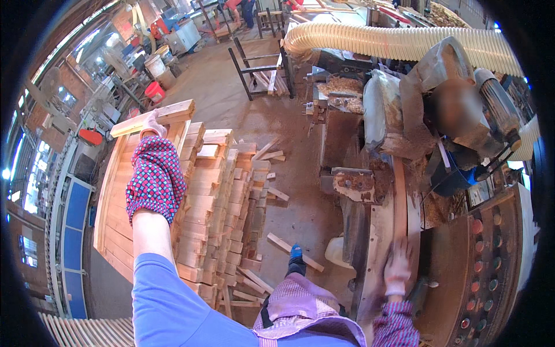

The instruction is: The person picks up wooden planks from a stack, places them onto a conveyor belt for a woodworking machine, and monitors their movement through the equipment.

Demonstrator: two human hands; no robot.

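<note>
1. My only view was the head camera, a wide fisheye that looked steeply down from the wearer's head.
2. The forearms entered from the lower edge, close under the lens.
3. The workshop floor stretched off toward the upper frame, edges bending at the rim.

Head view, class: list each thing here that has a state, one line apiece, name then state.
Left hand: gloved, gripping a wooden plank lifted over the stack.
Right hand: gloved, blurred, resting on a wood strip on the machine table.
Stack of wooden slats: piled in rows.
Dust hose: attached to the machine.
Floor offcuts: scattered.
</note>
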